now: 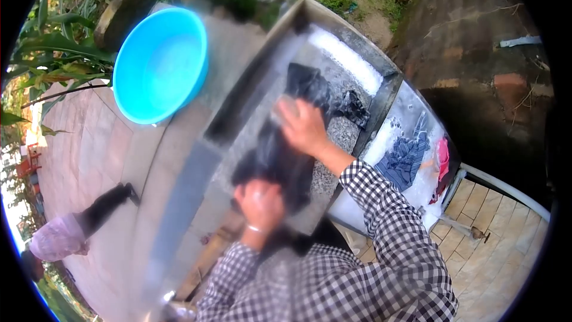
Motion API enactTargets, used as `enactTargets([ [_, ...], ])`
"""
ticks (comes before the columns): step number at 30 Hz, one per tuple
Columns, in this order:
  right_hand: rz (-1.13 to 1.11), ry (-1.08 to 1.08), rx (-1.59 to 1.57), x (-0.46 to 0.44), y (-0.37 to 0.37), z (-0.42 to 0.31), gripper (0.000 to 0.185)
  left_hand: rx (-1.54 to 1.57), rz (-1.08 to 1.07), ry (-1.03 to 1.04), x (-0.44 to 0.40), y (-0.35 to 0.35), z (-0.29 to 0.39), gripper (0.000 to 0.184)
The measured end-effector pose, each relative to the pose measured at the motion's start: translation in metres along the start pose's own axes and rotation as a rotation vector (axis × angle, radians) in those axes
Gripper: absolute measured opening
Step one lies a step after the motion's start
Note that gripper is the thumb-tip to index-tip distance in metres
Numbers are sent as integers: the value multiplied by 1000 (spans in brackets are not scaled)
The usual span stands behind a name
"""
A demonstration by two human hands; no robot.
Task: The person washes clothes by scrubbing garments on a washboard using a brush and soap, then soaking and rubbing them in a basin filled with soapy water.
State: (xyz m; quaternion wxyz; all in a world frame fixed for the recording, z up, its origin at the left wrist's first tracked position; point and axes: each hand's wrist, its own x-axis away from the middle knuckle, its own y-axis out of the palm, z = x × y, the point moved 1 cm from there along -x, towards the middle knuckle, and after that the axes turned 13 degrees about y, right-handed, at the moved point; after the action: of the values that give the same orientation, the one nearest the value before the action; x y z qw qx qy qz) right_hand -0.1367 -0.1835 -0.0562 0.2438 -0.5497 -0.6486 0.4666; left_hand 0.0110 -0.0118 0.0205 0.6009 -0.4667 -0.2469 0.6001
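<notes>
A wet, dark garment (274,155) lies stretched over the speckled stone slab (335,134) of a wash basin. My left hand (260,204), blurred by motion, is closed on the garment's near end. Higher up on the cloth is my right hand (304,129), its fingers curled round a small pale brown block (286,109); whether this is soap or a brush is too blurred to tell. Beside the garment, near the divider, sits a crumpled dark cloth (354,108).
Right of the divider, a suds-filled basin (351,209) holds a striped blue cloth (405,158) and a pink cloth (442,158). A tap (476,234) juts over tiles. A blue tub (161,65) stands left on the paving; another person (62,237) is at far left.
</notes>
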Motion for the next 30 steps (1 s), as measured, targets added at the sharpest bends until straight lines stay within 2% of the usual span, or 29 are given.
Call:
enactTargets([
  [2, 9, 332, 166, -58, 10, 59, 61, -7, 7, -3, 1, 0, 0, 17],
  [5, -233, 717, 185, -94, -3, 70, 61, -6, 1, -15, -3, -3, 1, 17],
  [6, -93, 569, 167, -82, -8, 50, 60, -1, 5, -18, -4, -5, 4, 17],
  [7, -244, 508, 21, -61, -14, 32, 58, -12, -7, -18, -7, -8, 6, 16],
  [10, -187, -98, -220, 52, -32, -51, 59, -3, 18, -3, -2, -3, 3, 15],
  [12, -59, -127, -208, 47, -17, -30, 62, -3, -15, -1, 0, -5, 2, 16],
  [13, 55, -59, -87, 21, 0, -3, 62, -3, -27, -2, -2, -3, 2, 16],
  [15, 134, 206, 136, -43, 14, 53, 60, 4, -42, -22, 0, -2, 4, 15],
  [17, 64, 490, 232, -85, 22, 94, 56, -8, -42, -7, -2, -7, 1, 15],
  [18, -21, 674, 163, -97, 20, 109, 54, -10, -28, 1, -4, -6, 2, 15],
  [20, -137, 873, -172, -95, 5, 131, 60, -6, -4, 6, -6, -5, 3, 15],
  [23, -34, 903, -433, -58, -36, 139, 72, 17, 17, 2, -6, -6, 3, 15],
  [24, 50, 903, -543, -40, -36, 153, 70, 23, 33, 9, -7, -6, 1, 15],
  [26, 17, 922, -457, -11, -56, 153, 69, 32, 52, 19, -6, -6, 1, 14],
  [29, -67, 710, -161, 13, -59, 142, 68, 59, 84, 21, -5, -6, 0, 15],
  [30, -11, 608, -70, 16, -55, 142, 69, 56, 83, 21, -6, -6, 0, 15],
])
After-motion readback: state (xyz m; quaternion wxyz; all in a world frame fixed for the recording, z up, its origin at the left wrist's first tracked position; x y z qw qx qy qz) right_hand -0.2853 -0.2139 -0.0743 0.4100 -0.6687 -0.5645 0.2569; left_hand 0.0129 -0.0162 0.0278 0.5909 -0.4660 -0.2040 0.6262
